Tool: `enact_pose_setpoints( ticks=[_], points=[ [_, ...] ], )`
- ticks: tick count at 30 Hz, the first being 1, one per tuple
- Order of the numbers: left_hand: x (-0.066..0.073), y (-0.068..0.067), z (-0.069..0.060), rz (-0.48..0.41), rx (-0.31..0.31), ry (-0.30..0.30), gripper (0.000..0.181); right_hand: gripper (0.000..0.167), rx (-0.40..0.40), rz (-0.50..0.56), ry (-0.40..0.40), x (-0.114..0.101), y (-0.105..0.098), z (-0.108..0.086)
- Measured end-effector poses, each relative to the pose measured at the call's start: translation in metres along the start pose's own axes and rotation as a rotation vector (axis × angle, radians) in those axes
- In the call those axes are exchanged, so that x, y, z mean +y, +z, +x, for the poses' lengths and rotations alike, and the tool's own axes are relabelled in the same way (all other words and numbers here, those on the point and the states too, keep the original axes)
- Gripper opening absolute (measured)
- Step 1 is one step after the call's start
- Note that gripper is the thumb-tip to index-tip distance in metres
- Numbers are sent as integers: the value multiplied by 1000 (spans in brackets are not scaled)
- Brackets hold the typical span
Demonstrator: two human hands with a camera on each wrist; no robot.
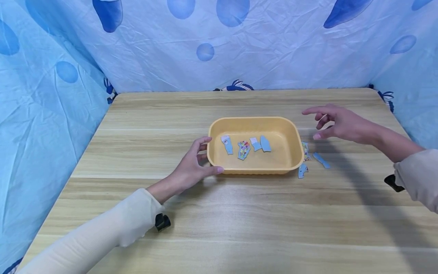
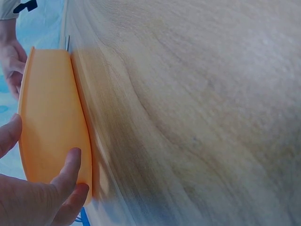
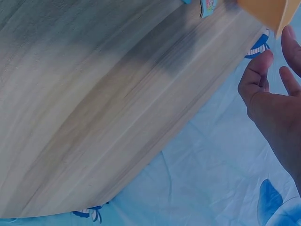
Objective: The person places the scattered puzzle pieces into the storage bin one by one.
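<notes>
A yellow plastic tray [image 1: 253, 171] stands on the wooden table, with several flat cut pieces inside, among them a blue piece [image 1: 265, 144] and a multicoloured piece [image 1: 243, 150]. My left hand [image 1: 195, 161] holds the tray's left end, thumb at the front rim; in the left wrist view its fingers [image 2: 70, 165] lie against the outer wall. Over the table, right of the tray, my right hand [image 1: 345, 123] hangs with loosely bent fingers and nothing in them. Below it lie a narrow blue strip [image 1: 321, 160], a small blue piece [image 1: 302, 170] and a patterned piece [image 1: 305, 151] partly hidden by the tray.
Bare wooden table top [image 1: 256, 228] extends in front of the tray and to its left. A blue patterned cloth [image 1: 239, 53] hangs behind the table and along both sides.
</notes>
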State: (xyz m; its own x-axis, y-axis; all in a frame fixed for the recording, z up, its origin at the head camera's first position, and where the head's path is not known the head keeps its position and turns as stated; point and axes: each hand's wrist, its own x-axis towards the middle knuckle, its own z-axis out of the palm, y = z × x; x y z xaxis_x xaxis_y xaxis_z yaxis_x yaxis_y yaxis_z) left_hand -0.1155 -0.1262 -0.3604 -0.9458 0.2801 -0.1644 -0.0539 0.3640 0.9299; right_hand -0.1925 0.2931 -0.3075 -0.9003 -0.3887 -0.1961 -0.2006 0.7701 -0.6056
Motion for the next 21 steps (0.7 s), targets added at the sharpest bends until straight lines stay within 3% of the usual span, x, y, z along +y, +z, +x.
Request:
enact_pose_setpoints(
  ticks=[8, 21],
  points=[
    [1, 0, 1, 8, 2, -1, 95, 83, -47, 10, 0, 11, -2, -6],
    [2, -1, 0, 15, 9, -9, 95, 86, -69, 60, 16, 27, 0, -14]
  ],
)
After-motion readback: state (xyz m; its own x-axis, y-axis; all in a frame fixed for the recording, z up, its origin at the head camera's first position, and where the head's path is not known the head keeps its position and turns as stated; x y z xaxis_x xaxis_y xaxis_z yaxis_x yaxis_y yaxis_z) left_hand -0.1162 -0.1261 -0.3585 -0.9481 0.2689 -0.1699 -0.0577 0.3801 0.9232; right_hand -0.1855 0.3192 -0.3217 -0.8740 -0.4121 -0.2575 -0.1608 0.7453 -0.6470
